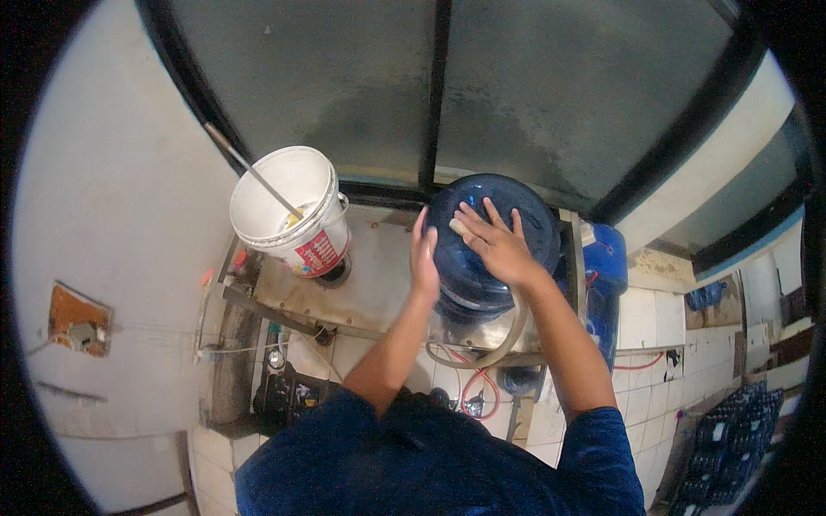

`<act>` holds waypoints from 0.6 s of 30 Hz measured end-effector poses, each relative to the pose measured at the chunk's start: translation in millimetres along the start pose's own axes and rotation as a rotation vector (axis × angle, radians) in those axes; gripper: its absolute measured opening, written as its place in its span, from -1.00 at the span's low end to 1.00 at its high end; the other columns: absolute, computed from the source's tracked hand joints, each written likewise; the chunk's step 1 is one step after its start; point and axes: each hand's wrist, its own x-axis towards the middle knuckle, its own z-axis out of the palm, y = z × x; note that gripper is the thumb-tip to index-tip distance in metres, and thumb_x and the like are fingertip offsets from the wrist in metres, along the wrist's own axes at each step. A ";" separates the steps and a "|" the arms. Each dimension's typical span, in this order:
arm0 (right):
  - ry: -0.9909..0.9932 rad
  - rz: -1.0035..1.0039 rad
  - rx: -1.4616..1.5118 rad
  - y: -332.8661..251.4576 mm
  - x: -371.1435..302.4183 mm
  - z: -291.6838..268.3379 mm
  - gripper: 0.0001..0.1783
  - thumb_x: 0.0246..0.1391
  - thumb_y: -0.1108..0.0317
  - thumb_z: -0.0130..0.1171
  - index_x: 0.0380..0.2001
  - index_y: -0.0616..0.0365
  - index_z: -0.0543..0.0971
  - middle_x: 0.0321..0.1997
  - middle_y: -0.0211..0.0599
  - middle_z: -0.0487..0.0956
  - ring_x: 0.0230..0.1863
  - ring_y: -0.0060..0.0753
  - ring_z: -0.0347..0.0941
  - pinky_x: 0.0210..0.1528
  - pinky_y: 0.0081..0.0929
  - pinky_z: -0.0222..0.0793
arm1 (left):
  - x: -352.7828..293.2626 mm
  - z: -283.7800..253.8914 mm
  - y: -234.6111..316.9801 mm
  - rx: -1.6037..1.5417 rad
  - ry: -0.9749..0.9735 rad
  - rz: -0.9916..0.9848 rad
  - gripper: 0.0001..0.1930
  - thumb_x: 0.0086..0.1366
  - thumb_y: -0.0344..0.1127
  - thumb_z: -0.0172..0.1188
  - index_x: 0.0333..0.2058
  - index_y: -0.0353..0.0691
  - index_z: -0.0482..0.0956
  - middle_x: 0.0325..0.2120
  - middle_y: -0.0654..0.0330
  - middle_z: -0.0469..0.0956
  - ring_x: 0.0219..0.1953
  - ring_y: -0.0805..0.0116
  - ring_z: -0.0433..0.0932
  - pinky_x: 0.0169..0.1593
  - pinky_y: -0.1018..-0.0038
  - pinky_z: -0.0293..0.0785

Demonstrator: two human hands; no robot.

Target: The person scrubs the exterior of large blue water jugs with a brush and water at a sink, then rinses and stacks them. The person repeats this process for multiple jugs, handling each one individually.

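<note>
A large blue water jug (540, 225) stands on the metal counter in front of me, its round, ridged end facing up. My left hand (423, 262) lies against the jug's left side, fingers stretched out flat and not wrapped round it. On the top of the jug rests my right hand (499, 245), fingers spread, pressing a small pale piece that looks like a sponge (459, 227). Part of that piece is hidden under the fingers. A pale hose (516, 331) curves down beside the jug, below my right wrist.
Left of the jug, a white bucket (249, 225) holding a long-handled tool (262, 179) stands on the metal counter (379, 275). Dark-framed glass panes (344, 86) rise behind. Another blue container (605, 258) is at the right. Red tubing (469, 396) hangs below the counter; dark crates (731, 447) are stacked lower right.
</note>
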 end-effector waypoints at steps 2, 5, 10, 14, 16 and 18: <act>-0.046 -0.011 -0.019 -1.0 0.3 -4.9 -0.46 0.42 -0.06 -0.16 0.42 -0.39 0.32 0.58 -0.65 0.14 0.63 -0.13 -0.21 0.53 0.30 -0.59 | 60.9 -5.4 21.1 -0.039 -0.260 -0.271 -0.47 0.48 -0.10 0.03 0.32 -0.23 0.37 0.28 0.07 0.40 0.29 0.24 0.36 0.38 0.34 0.17; -0.077 0.019 -0.018 -6.3 6.2 -11.9 -0.46 0.42 -0.05 -0.15 0.41 -0.42 0.32 0.58 -0.66 0.12 0.63 -0.13 -0.21 0.54 0.30 -0.58 | 109.2 -3.3 22.7 0.078 -0.427 -0.462 -0.52 0.48 -0.15 0.00 0.29 -0.20 0.42 0.25 0.11 0.44 0.29 0.26 0.36 0.37 0.37 0.17; 0.097 0.170 0.008 -13.1 9.1 5.6 -0.47 0.41 -0.02 -0.10 0.40 -0.35 0.35 0.58 -0.60 0.14 0.62 -0.23 -0.15 0.55 0.26 -0.50 | 50.5 -8.9 -8.0 0.344 -0.219 0.074 -0.46 0.49 -0.11 0.01 0.32 -0.28 0.36 0.33 0.09 0.35 0.40 0.22 0.24 0.42 0.35 0.06; 0.065 0.134 0.015 -14.0 5.1 2.1 -0.38 0.40 -0.21 -0.23 0.42 -0.33 0.33 0.59 -0.54 0.13 0.64 -0.25 -0.23 0.56 0.13 -0.63 | 16.3 -4.6 12.7 0.060 -0.153 -0.049 -0.41 0.47 -0.05 0.05 0.35 -0.23 0.32 0.37 0.10 0.29 0.41 0.21 0.21 0.43 0.32 0.06; 0.049 0.131 -0.009 -13.9 8.4 -3.3 -0.37 0.40 -0.22 -0.23 0.42 -0.33 0.33 0.59 -0.54 0.13 0.65 -0.21 -0.26 0.55 0.15 -0.66 | 47.5 -5.6 11.2 -0.011 -0.245 -0.164 -0.43 0.47 -0.10 0.05 0.36 -0.21 0.30 0.33 0.10 0.34 0.35 0.20 0.29 0.41 0.31 0.13; 0.033 0.133 -0.007 -19.5 6.1 2.2 -0.40 0.40 -0.17 -0.19 0.42 -0.36 0.32 0.59 -0.56 0.12 0.65 -0.17 -0.28 0.54 0.22 -0.67 | 106.7 -10.2 -3.2 -0.173 -0.445 -0.516 -0.49 0.47 -0.10 0.07 0.29 -0.22 0.42 0.22 0.10 0.47 0.26 0.27 0.40 0.36 0.38 0.19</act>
